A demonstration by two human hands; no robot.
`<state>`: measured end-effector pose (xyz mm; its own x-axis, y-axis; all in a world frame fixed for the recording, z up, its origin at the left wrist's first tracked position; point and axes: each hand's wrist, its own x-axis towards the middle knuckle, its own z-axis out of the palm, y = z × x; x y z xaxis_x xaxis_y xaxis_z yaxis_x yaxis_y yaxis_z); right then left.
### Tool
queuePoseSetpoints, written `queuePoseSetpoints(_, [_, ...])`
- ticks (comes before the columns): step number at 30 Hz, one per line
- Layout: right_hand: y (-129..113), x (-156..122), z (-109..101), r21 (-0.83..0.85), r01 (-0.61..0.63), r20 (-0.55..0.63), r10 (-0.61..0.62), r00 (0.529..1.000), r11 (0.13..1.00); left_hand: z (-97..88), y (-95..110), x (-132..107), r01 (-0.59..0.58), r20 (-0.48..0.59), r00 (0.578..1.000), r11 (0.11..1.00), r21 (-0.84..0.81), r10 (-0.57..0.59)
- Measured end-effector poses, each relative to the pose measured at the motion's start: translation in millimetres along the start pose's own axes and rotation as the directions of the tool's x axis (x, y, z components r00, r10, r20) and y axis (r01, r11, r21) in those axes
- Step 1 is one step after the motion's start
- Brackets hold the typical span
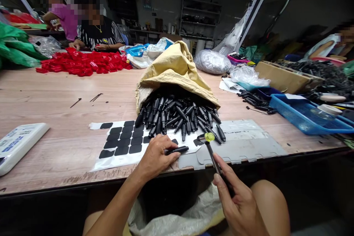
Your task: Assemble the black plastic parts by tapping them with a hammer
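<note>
My left hand [158,155] is closed on a black pen-like tube [178,150], which lies low over the front of the table. In my right hand [235,195] is a small hammer [212,156] with a dark handle and a yellow-tipped head, raised just right of that tube. Behind both hands, a heap of similar black tubes [179,114] spills from the mouth of a tan sack [171,62]. Beneath and beside my left hand lies a white sheet with black rounded-square stickers [121,142]. A grey plastic sheet [249,143] is spread under the hammer side.
A white scale-like device [22,145] stands at the left edge. Red parts [83,62] are piled at the back, where a person in a striped top works. On the right are a blue tray [304,118], loose black parts and a cardboard box [284,76]. A whitish sack [177,221] hangs below the table edge.
</note>
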<state>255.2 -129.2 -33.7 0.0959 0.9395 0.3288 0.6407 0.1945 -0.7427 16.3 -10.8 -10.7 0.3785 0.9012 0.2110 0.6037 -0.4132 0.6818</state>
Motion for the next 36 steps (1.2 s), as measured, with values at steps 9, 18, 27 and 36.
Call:
queuePoseSetpoints(9, [10,1,-7,-0.091,-0.059,-0.086,0.051,0.995,0.994,-0.7,-1,0,0.025,0.014,1.000,0.999,-0.044,-0.025])
queuePoseSetpoints(18, [9,9,-9,-0.393,-0.014,-0.086,-0.022,0.996,0.920,-4.7,0,1,0.029,0.101,0.995,0.999,-0.033,-0.025])
queuePoseSetpoints(27, [20,23,-5,-0.618,0.012,-0.101,-0.095,0.990,0.786,-3.4,-3,-2,0.086,0.108,0.991,0.994,-0.067,-0.078])
queuePoseSetpoints(36, [12,53,-4,-0.680,0.018,-0.092,-0.110,0.990,0.733,-4.7,1,0,0.068,0.070,0.996,0.994,-0.091,-0.062])
